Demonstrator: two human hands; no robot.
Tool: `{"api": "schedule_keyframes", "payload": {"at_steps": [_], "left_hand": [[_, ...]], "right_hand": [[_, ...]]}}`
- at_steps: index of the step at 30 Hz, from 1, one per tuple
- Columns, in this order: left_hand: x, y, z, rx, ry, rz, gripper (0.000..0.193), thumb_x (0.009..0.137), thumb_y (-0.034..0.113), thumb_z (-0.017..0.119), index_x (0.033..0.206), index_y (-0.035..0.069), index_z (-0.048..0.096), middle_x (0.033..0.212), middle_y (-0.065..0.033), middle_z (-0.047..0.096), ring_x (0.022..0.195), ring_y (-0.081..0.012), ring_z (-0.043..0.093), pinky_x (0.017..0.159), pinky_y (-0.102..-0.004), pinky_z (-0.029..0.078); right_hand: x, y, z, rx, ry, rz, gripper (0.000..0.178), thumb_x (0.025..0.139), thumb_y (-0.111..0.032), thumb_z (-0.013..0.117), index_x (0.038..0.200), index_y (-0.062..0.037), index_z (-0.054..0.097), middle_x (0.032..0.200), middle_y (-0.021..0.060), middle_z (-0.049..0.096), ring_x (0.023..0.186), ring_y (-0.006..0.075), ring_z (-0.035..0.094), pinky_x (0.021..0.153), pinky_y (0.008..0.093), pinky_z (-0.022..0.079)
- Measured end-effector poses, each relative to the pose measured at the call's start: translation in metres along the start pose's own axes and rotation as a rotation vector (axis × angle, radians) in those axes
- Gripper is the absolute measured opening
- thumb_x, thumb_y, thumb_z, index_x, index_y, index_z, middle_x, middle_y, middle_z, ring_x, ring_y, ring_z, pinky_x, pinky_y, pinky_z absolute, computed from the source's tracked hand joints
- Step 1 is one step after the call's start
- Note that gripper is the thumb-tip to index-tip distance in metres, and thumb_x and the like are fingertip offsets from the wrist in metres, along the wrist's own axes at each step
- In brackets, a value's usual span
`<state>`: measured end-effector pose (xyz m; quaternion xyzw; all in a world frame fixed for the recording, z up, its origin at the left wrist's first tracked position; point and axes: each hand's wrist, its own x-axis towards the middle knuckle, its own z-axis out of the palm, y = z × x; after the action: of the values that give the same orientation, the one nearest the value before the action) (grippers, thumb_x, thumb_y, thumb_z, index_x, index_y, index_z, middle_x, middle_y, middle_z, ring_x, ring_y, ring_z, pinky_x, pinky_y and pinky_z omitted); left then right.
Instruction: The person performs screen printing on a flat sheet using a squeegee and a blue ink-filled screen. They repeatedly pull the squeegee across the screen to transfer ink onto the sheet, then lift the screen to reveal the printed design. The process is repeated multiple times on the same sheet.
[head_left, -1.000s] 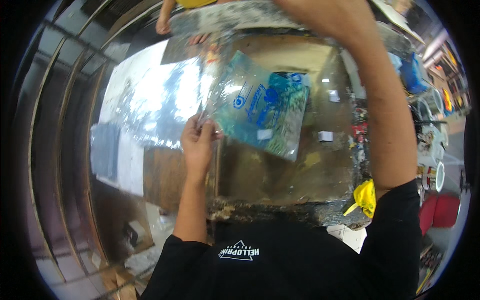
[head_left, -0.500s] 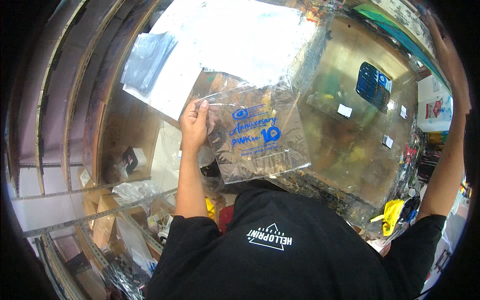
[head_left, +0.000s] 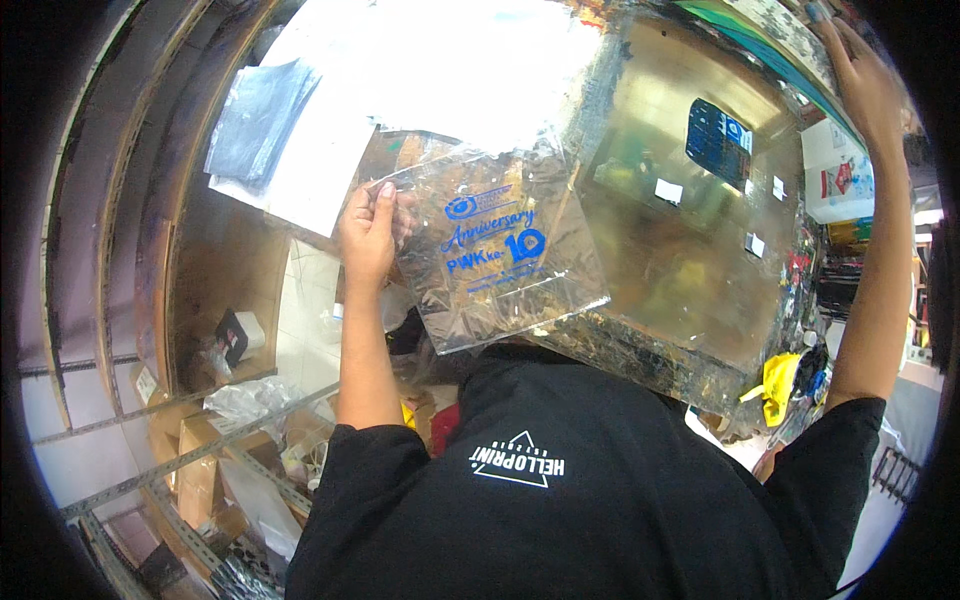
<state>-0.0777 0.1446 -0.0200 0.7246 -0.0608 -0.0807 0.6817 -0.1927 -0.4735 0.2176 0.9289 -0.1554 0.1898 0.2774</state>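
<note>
Clear, flat plastic bag with blue print [head_left: 503,247]: extends rightward from left hand [head_left: 371,226], which pinches its upper-left corner. Right hand [head_left: 868,88]: well apart, farther right; grip cannot be told.

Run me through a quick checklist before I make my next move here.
1. Left hand holding the printed clear plastic bag: ok, thumb and fingers pinch its upper left corner.
2. Bag apart from the table edge: cannot tell; it hides part of that edge.
3. Three white paper tabs on the board uncovered: ok.
4. Right hand gripping the teal screen: cannot tell; fingertips are near the picture's dark rim.
5. Crumpled yellow item off the board's middle: ok, it sits by the near right corner.
6. Blue print dry: cannot tell by sight.
</note>
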Motion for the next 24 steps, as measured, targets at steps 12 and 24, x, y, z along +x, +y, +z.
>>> {"api": "schedule_keyframes", "payload": {"at_steps": [12,24], "left_hand": [[-0.007,0.024,0.003,-0.029,-0.019,0.101,0.025,0.11,0.022,0.062,0.119,-0.001,0.064,0.089,-0.0082,0.072,0.066,-0.0096,0.064,0.059,-0.0242,0.052],[0.068,0.107,0.021,0.021,-0.116,0.365,0.026,0.109,0.022,0.062,0.118,-0.002,0.066,0.088,-0.0068,0.072,0.065,-0.0082,0.059,0.059,-0.0241,0.047]], "right_hand": [[-0.01,-0.082,-0.067,0.445,0.313,0.065,0.076,0.098,-0.067,0.051,0.086,0.003,0.077,0.083,0.0295,0.073,0.081,0.0509,0.07,0.079,0.0592,0.054],[-0.011,-0.067,-0.067,0.461,0.08,0.149,0.064,0.102,-0.061,0.052,0.128,-0.0059,0.073,0.109,0.0259,0.074,0.105,0.0446,0.07,0.092,0.0488,0.052]]}}
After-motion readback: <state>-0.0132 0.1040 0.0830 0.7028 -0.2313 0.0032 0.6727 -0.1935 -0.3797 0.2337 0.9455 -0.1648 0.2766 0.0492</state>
